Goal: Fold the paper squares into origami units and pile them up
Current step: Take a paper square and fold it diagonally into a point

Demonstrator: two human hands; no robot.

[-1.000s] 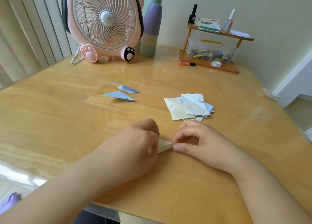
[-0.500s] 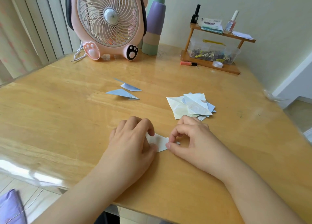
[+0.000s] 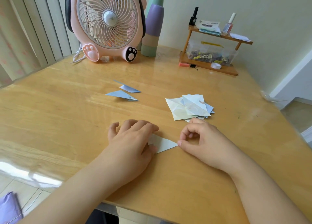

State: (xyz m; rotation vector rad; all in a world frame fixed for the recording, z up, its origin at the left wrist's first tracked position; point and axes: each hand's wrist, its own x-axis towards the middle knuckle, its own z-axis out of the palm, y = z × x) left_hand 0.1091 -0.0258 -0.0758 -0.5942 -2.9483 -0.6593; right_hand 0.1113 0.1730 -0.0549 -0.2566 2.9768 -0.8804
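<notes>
Two hands (image 3: 133, 144), three folded units (image 3: 122, 95), one paper stack (image 3: 189, 109), one fan (image 3: 108, 22).

Both forearms reach in from the lower edge of the frame, bare to the wrist and angled toward each other. The left hand (image 3: 130, 144) lies palm down, fingers spread forward and slightly bent, thumb tucked toward the centre. The right hand (image 3: 202, 142) rests on its outer edge, fingers curled inward into a loose ring, thumb tip pointing left. The two hands sit near each other, apart.
</notes>
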